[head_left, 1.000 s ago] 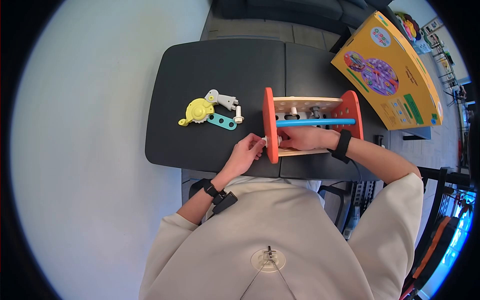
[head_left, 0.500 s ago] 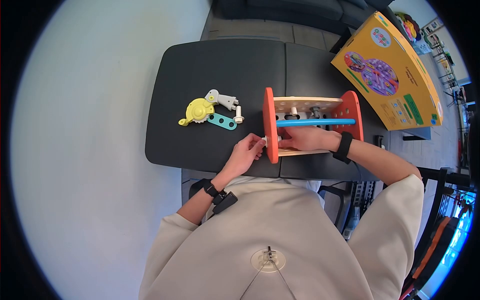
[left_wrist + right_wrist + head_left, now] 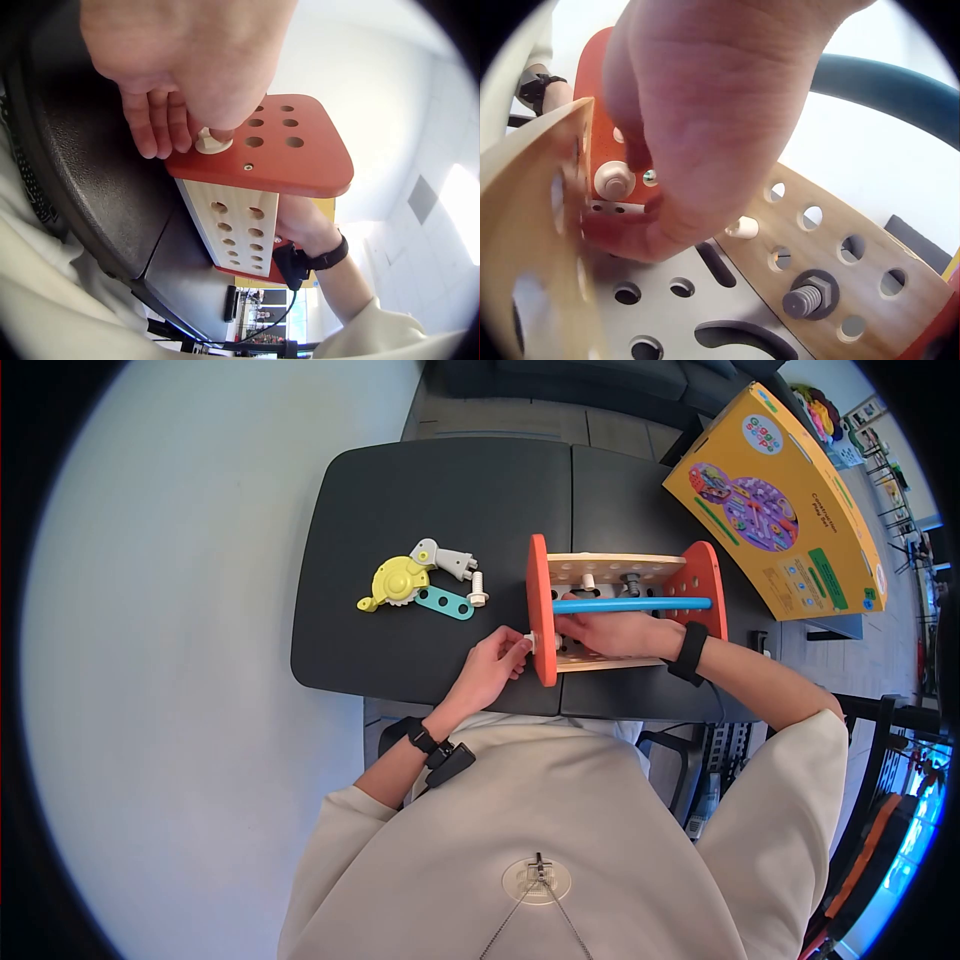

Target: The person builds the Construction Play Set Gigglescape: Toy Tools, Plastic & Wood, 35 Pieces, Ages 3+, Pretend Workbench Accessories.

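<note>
The toy toolbox has red end panels (image 3: 541, 610), pale wooden sides full of holes and a blue bar handle (image 3: 632, 604). Pinched by my left hand (image 3: 490, 666) is the white bolt head (image 3: 214, 141) on the outer face of the left red panel. Inside that panel a white nut (image 3: 615, 181) sits round the bolt's end. My right hand (image 3: 615, 633) reaches into the box under the handle, its thumb and fingers apart beside the nut, not round it. A grey bolt with a nut (image 3: 810, 296) and a white bolt end (image 3: 742, 227) poke through the far wooden side.
To the left on the dark table (image 3: 450, 490) lie a yellow and grey toy piece (image 3: 398, 578), a teal strip with holes (image 3: 444, 603) and a white bolt (image 3: 477, 590). A large yellow box (image 3: 785, 505) stands at the back right.
My right hand has shifted slightly within the box, away from the near side, and its fingers have come off the nut. The left hand stays at the bolt head.
</note>
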### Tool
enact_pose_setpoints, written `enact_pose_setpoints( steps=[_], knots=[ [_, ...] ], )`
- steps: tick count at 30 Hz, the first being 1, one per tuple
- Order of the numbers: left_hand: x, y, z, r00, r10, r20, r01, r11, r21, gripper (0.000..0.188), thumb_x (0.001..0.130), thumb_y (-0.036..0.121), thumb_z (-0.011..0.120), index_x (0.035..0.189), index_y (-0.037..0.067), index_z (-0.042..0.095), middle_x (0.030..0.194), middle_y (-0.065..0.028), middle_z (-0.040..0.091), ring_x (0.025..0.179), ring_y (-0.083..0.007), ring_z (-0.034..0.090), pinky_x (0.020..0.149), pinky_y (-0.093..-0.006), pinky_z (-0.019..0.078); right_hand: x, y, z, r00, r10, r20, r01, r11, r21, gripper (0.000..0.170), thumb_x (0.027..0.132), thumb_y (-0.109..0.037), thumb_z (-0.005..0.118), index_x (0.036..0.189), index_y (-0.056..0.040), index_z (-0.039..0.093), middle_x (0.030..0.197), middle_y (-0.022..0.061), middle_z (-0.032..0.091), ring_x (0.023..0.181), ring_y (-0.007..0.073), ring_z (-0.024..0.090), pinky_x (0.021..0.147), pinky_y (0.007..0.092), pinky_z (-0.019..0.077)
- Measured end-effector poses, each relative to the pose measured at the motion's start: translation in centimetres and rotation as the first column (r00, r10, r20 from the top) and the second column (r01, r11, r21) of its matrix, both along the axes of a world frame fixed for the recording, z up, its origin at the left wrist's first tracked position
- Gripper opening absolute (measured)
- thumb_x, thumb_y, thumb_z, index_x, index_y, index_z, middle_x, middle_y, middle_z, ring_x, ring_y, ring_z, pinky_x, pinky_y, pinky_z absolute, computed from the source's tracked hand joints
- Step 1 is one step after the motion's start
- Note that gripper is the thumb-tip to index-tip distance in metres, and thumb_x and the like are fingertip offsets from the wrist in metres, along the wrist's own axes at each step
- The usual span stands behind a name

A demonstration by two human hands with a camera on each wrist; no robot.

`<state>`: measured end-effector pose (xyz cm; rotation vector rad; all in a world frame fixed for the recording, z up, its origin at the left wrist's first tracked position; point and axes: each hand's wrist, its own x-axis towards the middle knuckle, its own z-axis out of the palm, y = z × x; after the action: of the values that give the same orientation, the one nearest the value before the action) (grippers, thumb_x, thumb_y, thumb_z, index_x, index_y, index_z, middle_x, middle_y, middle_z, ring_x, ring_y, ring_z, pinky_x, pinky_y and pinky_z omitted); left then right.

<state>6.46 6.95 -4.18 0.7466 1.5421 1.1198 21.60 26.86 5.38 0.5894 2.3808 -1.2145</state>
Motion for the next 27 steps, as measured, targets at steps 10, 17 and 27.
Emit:
enact_pose_setpoints(
  steps=[10,17,27],
  knots=[
    [0.0,0.0,0.2,1.0,0.0,-0.007,0.0,1.0,-0.006,0.028,0.112,0.027,0.06,0.113,-0.001,0.064,0.089,-0.0038,0.07,0.076,-0.0098,0.064,0.072,-0.0286,0.0557,-0.3,0.1,-0.5,0.999,0.03,-0.025,-0.03,0.999,0.025,0.031,0.106,-0.03,0.065,0.113,0.0001,0.065,0.093,0.017,0.071,0.087,0.0309,0.071,0.079,0.044,0.0556],
    [0.0,0.0,0.3,1.0,-0.003,-0.01,0.003,1.0,0.003,0.029,0.112,0.027,0.061,0.113,-0.001,0.064,0.089,-0.004,0.07,0.077,-0.01,0.065,0.073,-0.0289,0.0559,-0.1,0.0,-1.7,0.98,0.143,-0.137,-0.13,0.987,0.098,0.035,0.106,-0.033,0.065,0.118,-0.0001,0.067,0.096,0.018,0.073,0.089,0.0324,0.072,0.08,0.0441,0.0565],
    [0.0,0.0,0.5,1.0,-0.008,-0.019,0.007,1.0,-0.013,0.028,0.112,0.027,0.06,0.112,-0.001,0.064,0.089,-0.0042,0.07,0.077,-0.01,0.065,0.073,-0.0289,0.0559,-0.5,-0.1,-1.1,0.996,0.083,-0.04,-0.081,0.996,0.042,0.037,0.107,-0.033,0.063,0.125,-0.001,0.067,0.106,0.019,0.076,0.097,0.0346,0.073,0.086,0.0442,0.0577]
  ],
)
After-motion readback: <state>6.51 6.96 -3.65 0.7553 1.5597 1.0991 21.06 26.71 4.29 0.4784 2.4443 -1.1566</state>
